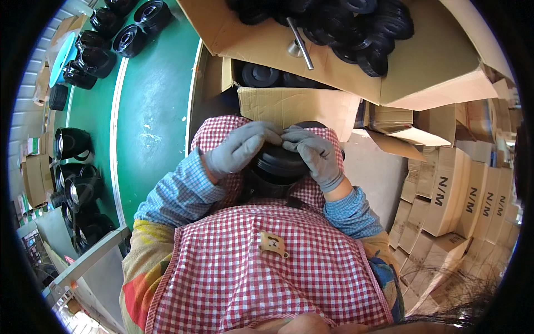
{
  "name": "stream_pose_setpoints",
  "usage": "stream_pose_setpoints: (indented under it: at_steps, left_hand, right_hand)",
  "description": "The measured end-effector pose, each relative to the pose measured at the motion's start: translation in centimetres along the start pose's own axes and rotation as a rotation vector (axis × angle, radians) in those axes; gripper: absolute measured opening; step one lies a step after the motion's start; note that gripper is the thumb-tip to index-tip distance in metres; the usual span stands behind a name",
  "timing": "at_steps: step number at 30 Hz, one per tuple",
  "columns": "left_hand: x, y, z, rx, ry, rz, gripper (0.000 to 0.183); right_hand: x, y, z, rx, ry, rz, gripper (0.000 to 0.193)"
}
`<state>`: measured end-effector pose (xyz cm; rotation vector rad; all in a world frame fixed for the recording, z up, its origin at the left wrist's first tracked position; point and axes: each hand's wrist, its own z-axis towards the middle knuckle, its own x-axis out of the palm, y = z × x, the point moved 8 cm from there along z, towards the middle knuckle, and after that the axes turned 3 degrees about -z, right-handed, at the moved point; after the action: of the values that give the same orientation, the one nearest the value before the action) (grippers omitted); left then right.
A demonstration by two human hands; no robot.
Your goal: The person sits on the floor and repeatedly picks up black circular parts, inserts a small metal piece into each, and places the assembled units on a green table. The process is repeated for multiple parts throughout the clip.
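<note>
Gray-gloved L hand (240, 148) & R hand (318, 156) both have grip clamped on round blk part (278, 163) by checked apron (222, 245), w/ green table (156, 106) at L.

Blk round part (280, 162), ridged side, sl. glossy, over lap (312, 195); far edge hidden.

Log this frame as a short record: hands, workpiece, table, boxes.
left hand: grey glove, at the far side of the black round part
right hand: grey glove, at the same part, beside the left
grip: how firmly the fingers close cannot be told
workpiece: ridged, over the lap
clothing: red-and-white checked apron
table: green, at left, with black parts along its far-left side
open box: cardboard, ahead, holding a pile of black pieces
stacked boxes: cardboard, at right
</note>
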<state>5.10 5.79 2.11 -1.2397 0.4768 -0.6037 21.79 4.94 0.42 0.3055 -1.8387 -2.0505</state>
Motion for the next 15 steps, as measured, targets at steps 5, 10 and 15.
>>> stream_pose_setpoints:
  at_steps: [5, 10, 15]
  left_hand:
    - [0.6, 0.05, -0.42, 0.173, -0.081, 0.111, 0.039]
    - [0.46, -0.14, -0.49, 0.308, -0.048, 0.135, 0.031]
    - [0.37, -0.05, -0.68, 0.341, -0.046, 0.165, 0.029]
  right_hand:
    - [0.34, 0.46, -0.44, -0.229, 0.032, -0.263, 0.009]
    - [0.64, 0.65, 0.12, -0.251, 0.048, -0.307, 0.009]
    - [0.87, 0.66, 0.42, -0.263, 0.072, -0.296, 0.014]
